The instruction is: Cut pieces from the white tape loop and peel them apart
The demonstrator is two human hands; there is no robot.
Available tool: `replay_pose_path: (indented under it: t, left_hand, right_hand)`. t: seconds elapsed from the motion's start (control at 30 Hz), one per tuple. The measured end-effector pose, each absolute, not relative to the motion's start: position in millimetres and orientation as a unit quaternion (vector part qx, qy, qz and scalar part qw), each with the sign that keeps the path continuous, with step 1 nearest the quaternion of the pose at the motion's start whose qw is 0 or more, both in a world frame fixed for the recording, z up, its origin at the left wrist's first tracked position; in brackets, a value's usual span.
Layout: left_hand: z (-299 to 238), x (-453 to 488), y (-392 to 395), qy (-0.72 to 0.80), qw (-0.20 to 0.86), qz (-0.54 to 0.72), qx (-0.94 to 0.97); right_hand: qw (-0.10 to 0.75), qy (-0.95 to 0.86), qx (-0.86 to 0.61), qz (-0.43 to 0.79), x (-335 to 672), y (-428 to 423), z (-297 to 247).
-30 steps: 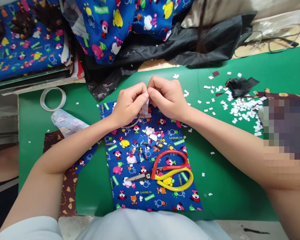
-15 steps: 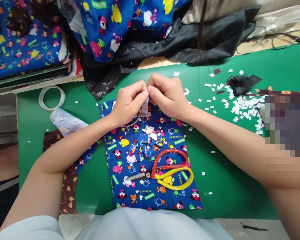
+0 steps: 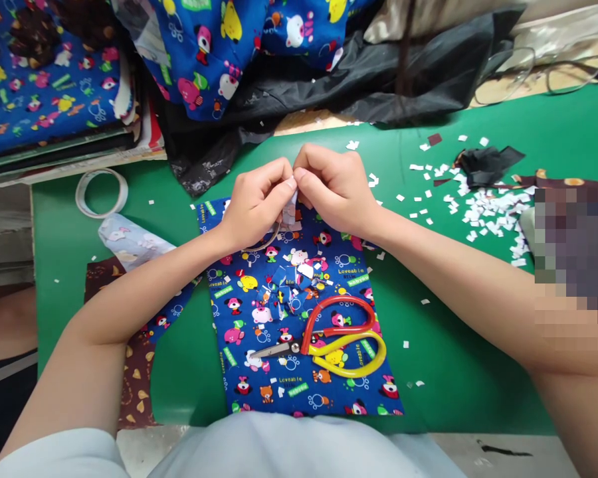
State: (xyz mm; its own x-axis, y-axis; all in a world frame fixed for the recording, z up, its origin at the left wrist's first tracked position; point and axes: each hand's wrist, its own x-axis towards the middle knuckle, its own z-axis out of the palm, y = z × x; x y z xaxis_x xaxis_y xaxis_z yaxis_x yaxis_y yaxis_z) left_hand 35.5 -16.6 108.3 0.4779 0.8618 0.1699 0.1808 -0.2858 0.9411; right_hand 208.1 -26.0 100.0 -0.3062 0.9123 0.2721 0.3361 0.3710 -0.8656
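Observation:
My left hand [image 3: 256, 204] and my right hand [image 3: 333, 189] meet fingertip to fingertip near the top of a blue cartoon-print cloth [image 3: 339, 392]. Both are closed, pinching a small pale printed fabric scrap [image 3: 290, 212] that hangs down between them; the fingers cover its upper part. Below my left hand a thin light loop [image 3: 268, 245] shows, partly hidden. Small blue cut scraps [image 3: 286, 292] lie mid-cloth. Nearer me, scissors [image 3: 306, 344] with one red and one yellow handle rest on the cloth, blades pointing left.
A tape roll [image 3: 102, 193], a pale printed fabric roll [image 3: 132, 242] and brown printed cloth [image 3: 135, 392] lie left. Many white bits [image 3: 493, 212] and a black scrap [image 3: 489, 166] are scattered right. Black plastic [image 3: 349, 86] and more blue printed fabric [image 3: 199, 60] stand along the back.
Almost nothing differs. Both hands keep the same pinch on the pale scrap, and the camera view shifts very slightly.

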Motion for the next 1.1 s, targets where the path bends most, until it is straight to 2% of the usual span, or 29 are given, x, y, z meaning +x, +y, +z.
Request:
replay_pose_path:
  t: [1.1]
  left_hand:
    - [108.4, 35.0, -17.7, 0.373, 0.514, 0.34, 0.694]
  right_hand:
    - [0.393, -0.716, -0.446, 0.367, 207.4, -27.0, 104.2]
